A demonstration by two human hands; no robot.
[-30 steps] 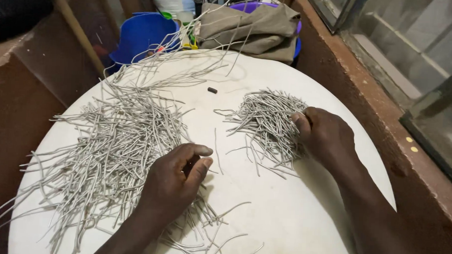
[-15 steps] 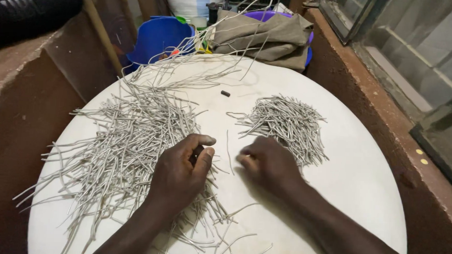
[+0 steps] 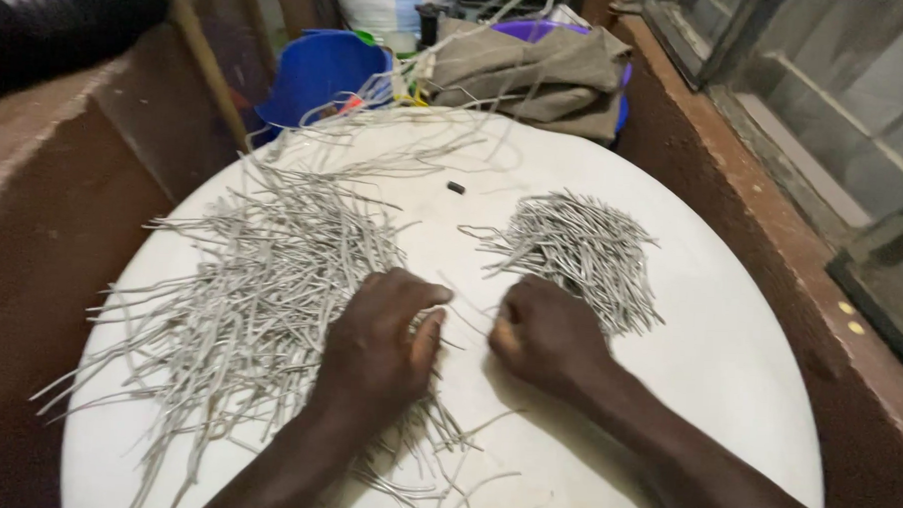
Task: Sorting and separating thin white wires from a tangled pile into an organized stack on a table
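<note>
A round white table [image 3: 727, 374] carries two heaps of thin grey strips. The large loose heap [image 3: 260, 287] spreads over the left half. A smaller, tidier pile [image 3: 582, 249] lies at the right. My left hand [image 3: 378, 342] rests palm down on the right edge of the large heap, fingers curled over some strips. My right hand [image 3: 544, 332] sits just left of the small pile, fingers curled in with the fingertips pinched on a thin strip. The two hands are close together, a small gap between them.
A small dark piece [image 3: 456, 187] lies on the table near the back. Behind the table stand a blue bucket [image 3: 318, 74] and folded olive cloth [image 3: 538, 72]. A brown wall [image 3: 63, 200] runs at left, a window ledge [image 3: 824, 197] at right.
My right hand left the small pile and moved left toward my left hand. The left hand stayed on the large heap. The camera view shifted slightly.
</note>
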